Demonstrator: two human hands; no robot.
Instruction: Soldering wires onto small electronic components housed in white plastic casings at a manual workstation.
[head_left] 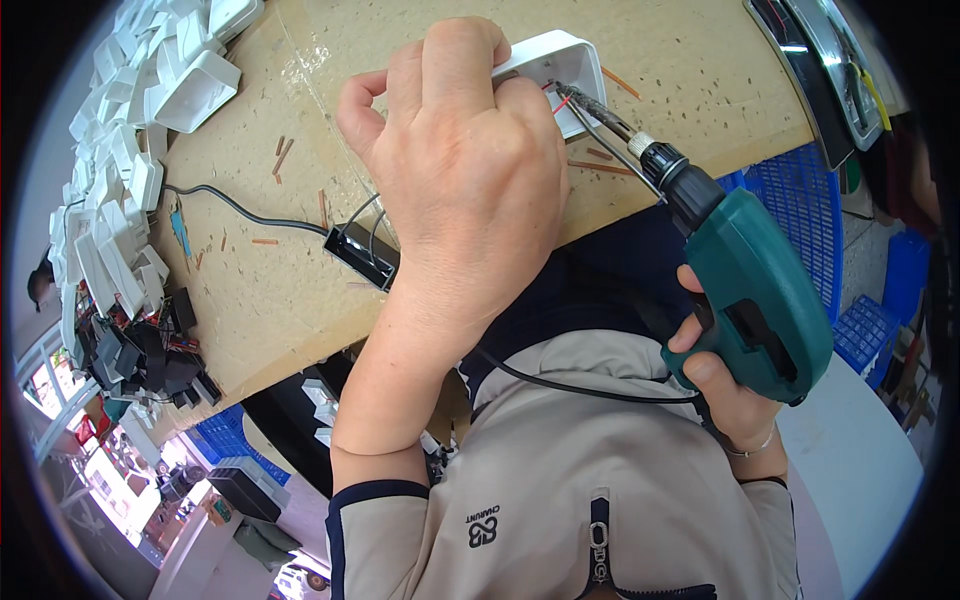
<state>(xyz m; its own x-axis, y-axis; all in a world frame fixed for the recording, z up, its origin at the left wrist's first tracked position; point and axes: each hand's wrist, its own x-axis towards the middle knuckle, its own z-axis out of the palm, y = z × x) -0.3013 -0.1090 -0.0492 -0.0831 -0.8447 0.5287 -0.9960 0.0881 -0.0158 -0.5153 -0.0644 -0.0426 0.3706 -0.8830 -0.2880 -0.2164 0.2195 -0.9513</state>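
My left hand (470, 150) is closed over the near left side of a white plastic housing (575, 48), its fingertips hidden behind the knuckles. In my right hand (725, 395) is a green pistol-grip soldering gun (765, 275), fingers wrapped round its handle. The gun's thin metal tip (580, 98) reaches into the housing beside a short red wire (563, 103); whether they touch I cannot tell. Below my left wrist lies a small open black case (357, 255), with black wires and a black cable (250, 217) running from it to the left.
White housings (195, 90) are heaped along the table's left edge, with black cases (125, 350) piled nearer me. Thin brown sticks (284, 155) lie scattered on the tan tabletop (260, 330). Blue crates (795, 205) stand below the right edge. The gun's cord (590, 395) crosses my lap.
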